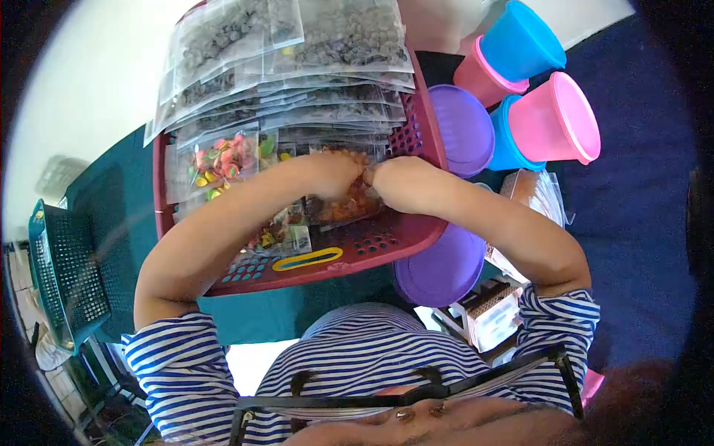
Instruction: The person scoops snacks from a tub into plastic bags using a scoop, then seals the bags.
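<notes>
In the head view, my left hand [336,175] and my right hand [394,181] meet over the front part of a dark red plastic basket [372,256]. Between them is a clear plastic bag of reddish-brown snack pieces [346,208], and both hands appear closed on its upper part. My fingertips are largely hidden. Left of my left forearm lies a clear packet of pink, green and yellow candies [225,157]. A packet of mixed coloured pieces [271,236] rests under that forearm. Behind my hands, overlapping clear packets of dark round pieces [338,44] fill the back of the basket.
To the right stand a blue tub [520,43], a pink tub [558,123] and purple round lids [461,130]. A clear packet [532,193] lies near my right forearm. Dark cloth [632,238] covers the right side. A green basket [67,267] stands at far left.
</notes>
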